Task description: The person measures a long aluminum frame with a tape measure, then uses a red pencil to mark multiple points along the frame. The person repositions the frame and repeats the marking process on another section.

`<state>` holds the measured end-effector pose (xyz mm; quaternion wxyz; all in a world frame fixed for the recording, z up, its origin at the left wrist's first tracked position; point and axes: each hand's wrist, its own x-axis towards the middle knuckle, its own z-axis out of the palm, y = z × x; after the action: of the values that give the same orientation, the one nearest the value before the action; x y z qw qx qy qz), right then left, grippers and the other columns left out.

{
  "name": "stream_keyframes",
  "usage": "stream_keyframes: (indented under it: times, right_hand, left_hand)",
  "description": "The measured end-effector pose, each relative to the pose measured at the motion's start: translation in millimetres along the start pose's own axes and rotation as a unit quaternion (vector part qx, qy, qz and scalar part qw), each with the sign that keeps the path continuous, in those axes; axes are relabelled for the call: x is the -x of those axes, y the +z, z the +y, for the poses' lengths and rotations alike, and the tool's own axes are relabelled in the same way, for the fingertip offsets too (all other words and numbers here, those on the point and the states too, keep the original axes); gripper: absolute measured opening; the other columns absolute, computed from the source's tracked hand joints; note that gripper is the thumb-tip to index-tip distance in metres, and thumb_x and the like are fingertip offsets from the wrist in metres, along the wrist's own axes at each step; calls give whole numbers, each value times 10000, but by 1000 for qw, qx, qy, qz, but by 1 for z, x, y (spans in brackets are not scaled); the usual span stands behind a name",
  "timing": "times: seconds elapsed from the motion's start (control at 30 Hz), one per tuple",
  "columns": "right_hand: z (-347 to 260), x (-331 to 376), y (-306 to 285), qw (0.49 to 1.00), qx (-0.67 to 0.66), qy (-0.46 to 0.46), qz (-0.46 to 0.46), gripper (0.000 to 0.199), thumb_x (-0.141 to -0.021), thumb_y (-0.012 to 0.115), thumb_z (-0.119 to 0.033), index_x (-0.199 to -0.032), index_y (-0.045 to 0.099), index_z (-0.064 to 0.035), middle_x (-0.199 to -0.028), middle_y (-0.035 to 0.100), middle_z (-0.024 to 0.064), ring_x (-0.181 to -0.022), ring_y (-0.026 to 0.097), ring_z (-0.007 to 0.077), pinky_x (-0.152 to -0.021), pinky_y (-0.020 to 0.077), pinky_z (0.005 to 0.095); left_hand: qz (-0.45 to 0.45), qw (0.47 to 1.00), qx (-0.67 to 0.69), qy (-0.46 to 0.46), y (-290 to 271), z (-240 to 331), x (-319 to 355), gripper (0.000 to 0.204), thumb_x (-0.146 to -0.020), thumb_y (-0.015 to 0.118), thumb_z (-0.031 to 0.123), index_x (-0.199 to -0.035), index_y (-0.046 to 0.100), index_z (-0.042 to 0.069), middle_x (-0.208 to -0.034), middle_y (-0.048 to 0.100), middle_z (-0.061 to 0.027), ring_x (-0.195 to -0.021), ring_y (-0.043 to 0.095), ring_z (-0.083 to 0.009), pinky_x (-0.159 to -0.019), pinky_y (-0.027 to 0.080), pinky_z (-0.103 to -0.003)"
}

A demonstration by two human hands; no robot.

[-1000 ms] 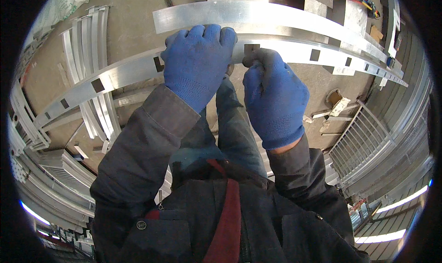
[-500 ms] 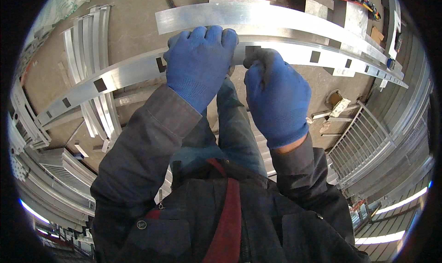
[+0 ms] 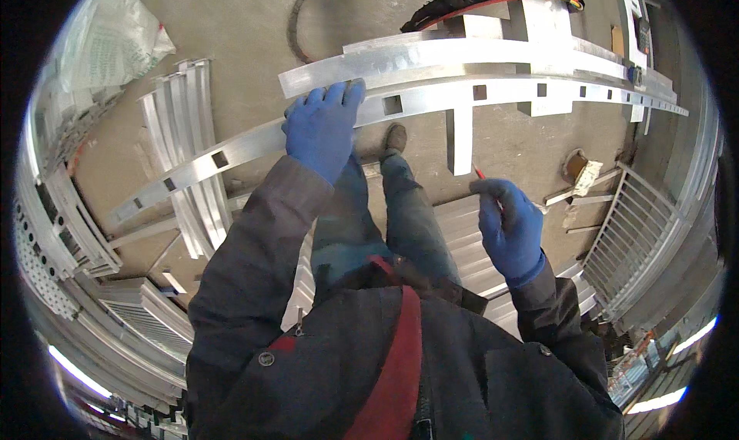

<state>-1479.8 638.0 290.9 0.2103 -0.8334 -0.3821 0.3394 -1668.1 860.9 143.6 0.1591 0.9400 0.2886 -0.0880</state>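
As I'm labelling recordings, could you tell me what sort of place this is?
Probably a metalworking shop: the left hand is on a long metal bar with square holes, with metal strips and a barred frame nearby.

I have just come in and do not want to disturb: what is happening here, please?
A person's blue-gloved left grip rests on a long metal bar with square holes. The right grip, also gloved, is off the bar, nearer the body, pinching a thin red-tipped stick, too small to name surely. Another metal strip lies just beyond the bar.
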Motion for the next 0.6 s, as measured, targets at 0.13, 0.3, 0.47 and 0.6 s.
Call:
stream_keyframes:
  times: [0.13,0.3,0.47,0.6]
  right_hand:
    - [55,63,-4,999,16,44,-28,127,-1021,642,-57,-1111,730,-70,-1004,796,137,-828,784,306,-711,603,390]
    - [102,134,2,990,-38,135,-6,124,-1034,659,-132,-1092,758,-86,-999,795,149,-864,782,336,-739,613,389]
    - [138,181,-3,978,-82,189,20,165,-1031,654,-207,-1119,766,-124,-942,783,149,-822,774,334,-743,602,428]
    - [168,209,-5,960,-126,243,48,214,-1026,643,-280,-1147,756,-144,-892,768,167,-808,762,360,-728,590,455]
  left_hand:
    - [-39,998,-27,-39,-3,-12,18,660,-862,811,297,-1473,590,176,-1269,671,-49,-1184,675,-287,-1005,540,-470]
    - [0,997,-40,-70,3,-34,31,681,-834,861,391,-1428,641,144,-1222,720,-118,-1102,715,-357,-974,560,-509]
    - [22,998,-33,-52,-2,-32,35,582,-799,877,440,-1254,695,124,-1100,746,-120,-1021,723,-375,-866,582,-508]
    - [84,996,-3,3,-47,-19,55,587,-770,886,463,-1228,715,136,-1107,739,-109,-1018,718,-358,-893,568,-495]
